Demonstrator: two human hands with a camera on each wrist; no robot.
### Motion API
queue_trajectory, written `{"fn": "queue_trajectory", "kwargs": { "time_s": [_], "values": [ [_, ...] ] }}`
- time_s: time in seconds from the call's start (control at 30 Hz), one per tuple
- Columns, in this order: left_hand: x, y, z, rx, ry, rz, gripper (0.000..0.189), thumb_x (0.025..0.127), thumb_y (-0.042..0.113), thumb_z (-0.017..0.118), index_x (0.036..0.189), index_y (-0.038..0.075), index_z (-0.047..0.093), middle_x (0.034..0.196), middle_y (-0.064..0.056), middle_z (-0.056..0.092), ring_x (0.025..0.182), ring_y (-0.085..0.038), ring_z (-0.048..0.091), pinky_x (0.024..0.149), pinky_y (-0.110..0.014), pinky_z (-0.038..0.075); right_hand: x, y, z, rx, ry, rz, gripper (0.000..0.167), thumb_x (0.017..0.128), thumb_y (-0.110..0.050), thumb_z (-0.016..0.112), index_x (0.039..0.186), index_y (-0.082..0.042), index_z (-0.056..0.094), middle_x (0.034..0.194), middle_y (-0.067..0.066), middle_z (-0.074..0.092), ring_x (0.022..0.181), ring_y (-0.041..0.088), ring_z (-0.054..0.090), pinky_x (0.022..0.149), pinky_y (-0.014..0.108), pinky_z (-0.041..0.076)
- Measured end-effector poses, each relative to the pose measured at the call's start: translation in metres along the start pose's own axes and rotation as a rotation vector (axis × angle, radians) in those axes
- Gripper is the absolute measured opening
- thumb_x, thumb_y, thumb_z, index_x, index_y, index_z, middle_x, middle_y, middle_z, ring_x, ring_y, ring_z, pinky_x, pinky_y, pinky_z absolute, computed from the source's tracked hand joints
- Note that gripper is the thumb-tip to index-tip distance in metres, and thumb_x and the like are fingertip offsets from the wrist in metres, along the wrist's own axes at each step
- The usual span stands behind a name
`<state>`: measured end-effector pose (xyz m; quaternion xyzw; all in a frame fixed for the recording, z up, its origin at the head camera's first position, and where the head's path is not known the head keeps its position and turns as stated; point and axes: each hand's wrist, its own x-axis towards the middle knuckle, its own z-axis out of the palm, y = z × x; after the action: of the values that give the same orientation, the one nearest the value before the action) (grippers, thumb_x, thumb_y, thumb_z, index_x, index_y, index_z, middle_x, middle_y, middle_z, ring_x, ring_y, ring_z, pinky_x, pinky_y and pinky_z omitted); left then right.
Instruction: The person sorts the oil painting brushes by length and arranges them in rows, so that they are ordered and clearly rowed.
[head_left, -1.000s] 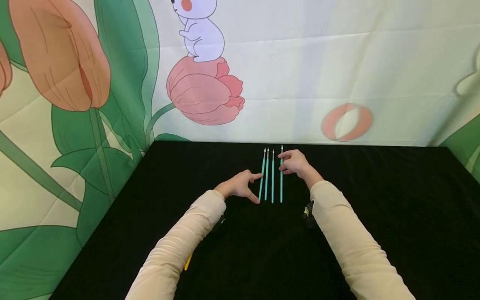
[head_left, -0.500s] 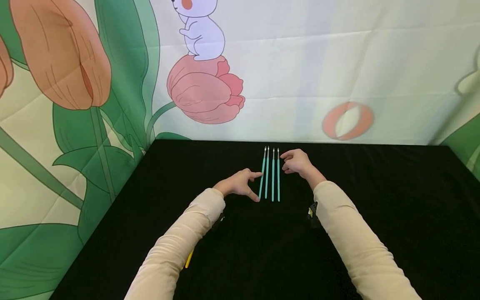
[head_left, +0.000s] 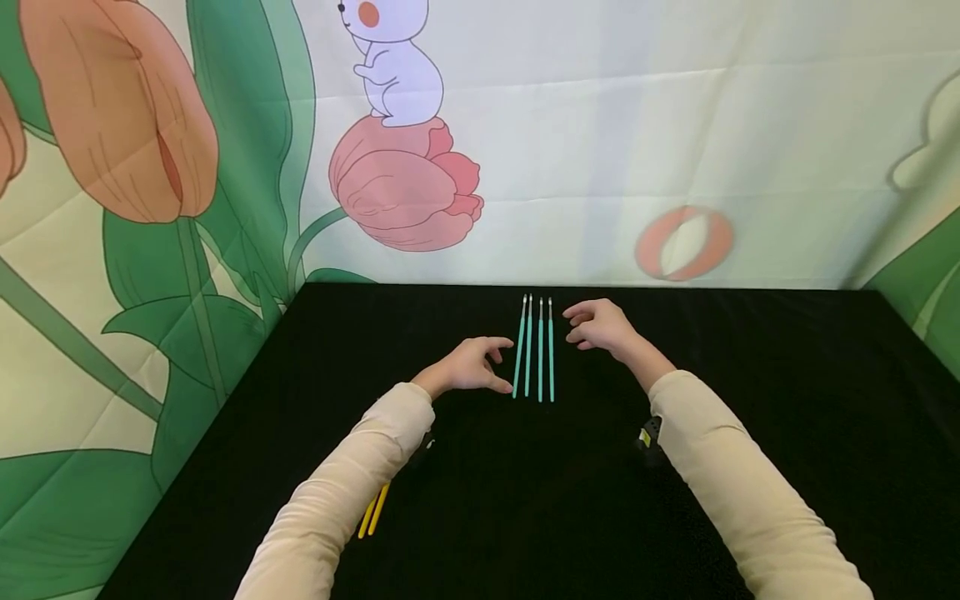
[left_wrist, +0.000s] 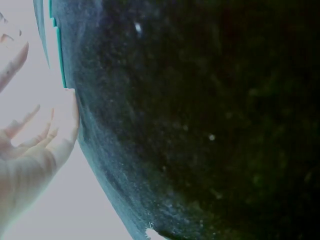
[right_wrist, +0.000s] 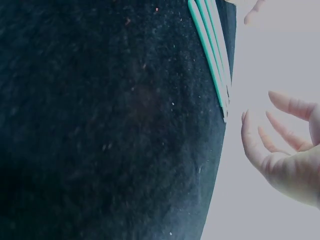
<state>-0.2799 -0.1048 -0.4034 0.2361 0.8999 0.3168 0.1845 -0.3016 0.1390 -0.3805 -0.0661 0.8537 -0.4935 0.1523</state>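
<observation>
Several slim paintbrushes with teal handles and pale, silvery tips lie side by side on the black cloth, tips pointing away from me. My left hand [head_left: 474, 364] is beside the leftmost paintbrush [head_left: 518, 354], thumb and forefinger spread, the thumb right at its handle end. To the right of the rightmost paintbrush [head_left: 551, 358], my right hand [head_left: 602, 325] hovers with loosely bent fingers and nothing in them. In the right wrist view the teal handles [right_wrist: 206, 40] lie apart from that hand [right_wrist: 292, 160]. A teal handle [left_wrist: 61, 60] shows beyond the left thumb in the left wrist view.
Two yellow sticks [head_left: 379, 508] are partly hidden under my left forearm. Black cloth [head_left: 570, 517] covers the table, and a printed curtain [head_left: 570, 167] with tulips and a white animal hangs along its back edge.
The rightmost paintbrush has shifted left, closer to the others, and my right hand has let go of it and drawn off to the right. My left hand has eased slightly left.
</observation>
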Motion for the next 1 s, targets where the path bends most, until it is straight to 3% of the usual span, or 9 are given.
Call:
{"fn": "queue_trajectory", "kwargs": {
  "time_s": [0.17,0.63,1.0],
  "values": [
    [-0.002,0.003,0.001,-0.024,0.048,0.053,0.066,0.075,0.017,0.075,0.132,0.004,0.043,0.111,-0.015,0.053,0.079,-0.015,0.06,0.071,-0.026,0.049,-0.01,0.001,-0.008,-0.016,-0.005,-0.022,0.046,0.084,0.001,0.057,0.128,0.006,0.045,0.123,0.028,0.044,0.099,0.033,0.055,0.08,0.036,0.05],
    [-0.021,0.009,-0.009,-0.095,0.046,0.139,0.064,0.077,0.016,0.073,0.133,0.008,0.042,0.114,-0.02,0.052,0.078,-0.019,0.06,0.07,-0.028,0.049,-0.044,-0.002,-0.024,-0.044,-0.036,-0.089,0.046,0.083,-0.001,0.06,0.127,0.003,0.048,0.123,0.025,0.047,0.098,0.032,0.056,0.082,0.041,0.049],
    [-0.047,0.012,-0.021,-0.116,0.09,0.191,0.059,0.08,0.017,0.07,0.132,0.011,0.044,0.112,-0.013,0.053,0.087,-0.017,0.058,0.075,-0.031,0.049,-0.071,-0.009,-0.035,-0.095,-0.044,-0.164,0.045,0.083,-0.002,0.06,0.126,0.003,0.049,0.118,0.023,0.05,0.094,0.027,0.059,0.078,0.038,0.051]
  ]
}}
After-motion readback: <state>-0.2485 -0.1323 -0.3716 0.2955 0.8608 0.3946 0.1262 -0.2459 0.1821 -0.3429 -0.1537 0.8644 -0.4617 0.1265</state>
